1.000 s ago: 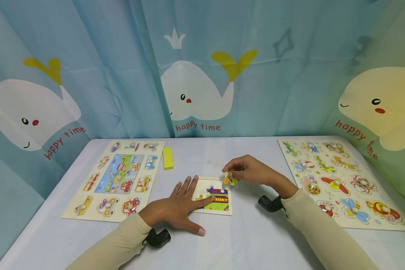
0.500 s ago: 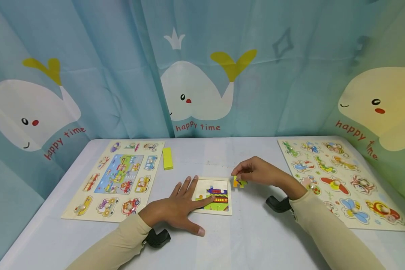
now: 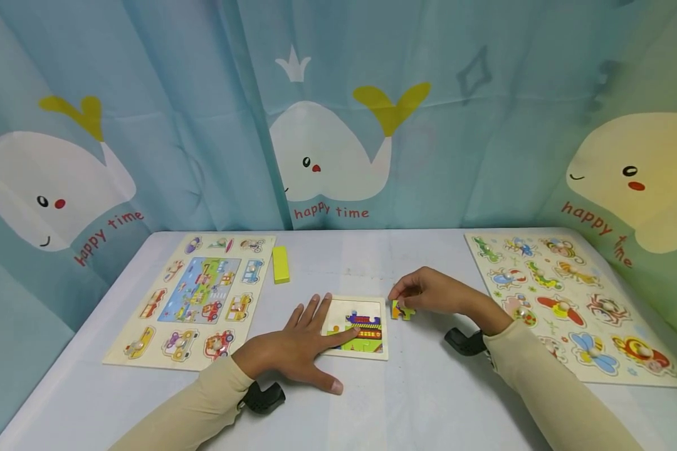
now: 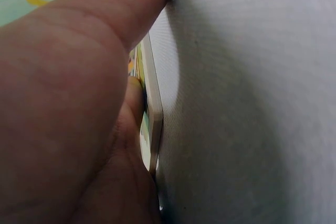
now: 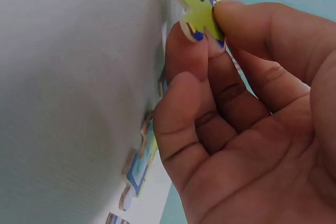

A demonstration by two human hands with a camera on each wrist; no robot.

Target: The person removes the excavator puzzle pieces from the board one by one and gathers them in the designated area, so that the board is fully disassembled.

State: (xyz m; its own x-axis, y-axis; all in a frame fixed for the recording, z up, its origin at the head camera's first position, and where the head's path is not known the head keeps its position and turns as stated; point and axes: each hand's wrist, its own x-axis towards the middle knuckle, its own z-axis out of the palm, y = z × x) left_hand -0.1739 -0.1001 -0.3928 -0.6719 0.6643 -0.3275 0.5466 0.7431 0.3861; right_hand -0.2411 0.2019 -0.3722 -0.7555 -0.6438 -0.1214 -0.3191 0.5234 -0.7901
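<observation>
A small wooden puzzle tray (image 3: 385, 326) lies mid-table, its lower and right parts filled with joined pieces showing a purple and red vehicle on green. Across its left side the left hand (image 3: 299, 351) rests with fingers spread; in the left wrist view the tray's edge (image 4: 154, 87) shows beside that hand. Just right of the tray, the right hand (image 3: 437, 293) pinches a green and orange puzzle piece (image 3: 402, 311) between thumb and fingers. In the right wrist view the piece (image 5: 202, 14) is tilted at the fingertips of the right hand (image 5: 247, 93).
A vehicle knob puzzle board (image 3: 166, 332) lies at the left, an insect board (image 3: 592, 326) at the right. Beside the left board is a yellow-green block (image 3: 280, 265). Loose pieces (image 5: 139, 166) show below the right hand in the right wrist view. A whale-print curtain (image 3: 451, 188) stands behind.
The right hand has moved right, away from the tray's upper right corner, carrying the piece, then slightly toward the near edge. The left hand has stayed in place.
</observation>
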